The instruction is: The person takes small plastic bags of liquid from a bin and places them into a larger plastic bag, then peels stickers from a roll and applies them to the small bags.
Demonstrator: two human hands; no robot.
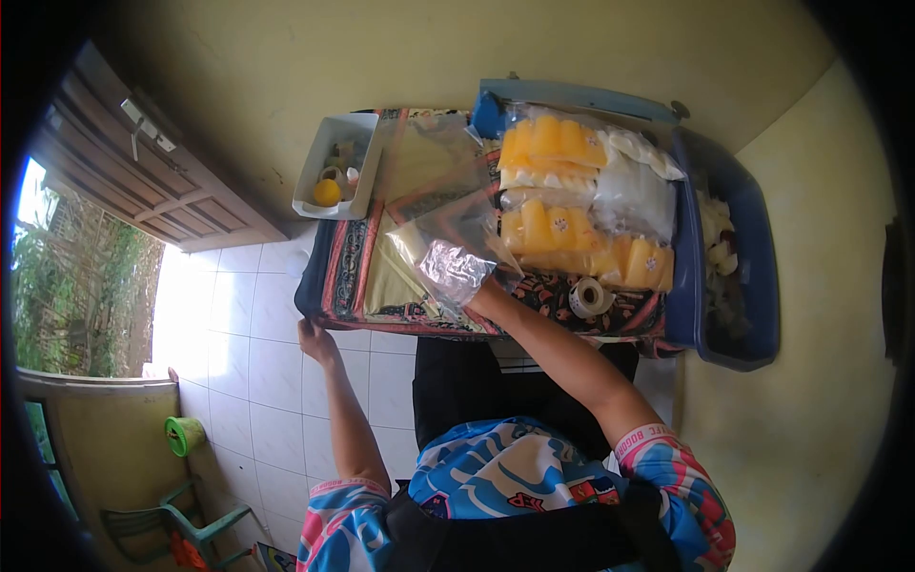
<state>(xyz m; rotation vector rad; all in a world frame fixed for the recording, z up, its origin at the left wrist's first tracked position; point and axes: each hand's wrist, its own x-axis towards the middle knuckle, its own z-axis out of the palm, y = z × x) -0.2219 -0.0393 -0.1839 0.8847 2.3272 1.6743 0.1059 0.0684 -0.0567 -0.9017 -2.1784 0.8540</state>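
My right hand (pixel 459 276) is over the table, covered by crinkled, silvery, shiny plastic that hides the fingers. A clear plastic bag (pixel 486 221) lies around and beyond it. My left hand (pixel 313 337) is low at the table's near left corner, its fingers curled against the edge of the patterned tablecloth (pixel 343 257). Clear packs of yellow-orange pieces (pixel 548 229) lie to the right of my right hand, beside whitish packs (pixel 634 195). A white roll of tape or labels (pixel 589 297) sits near the front edge.
A white bin (pixel 362 153) with small items, one round and yellow, stands at the table's back left. A deep blue tub (pixel 753 324) is at the right end, holding pale items. To the left are an open wooden door (pixel 162 162), a green bucket (pixel 184 436) and a green chair (pixel 191 524).
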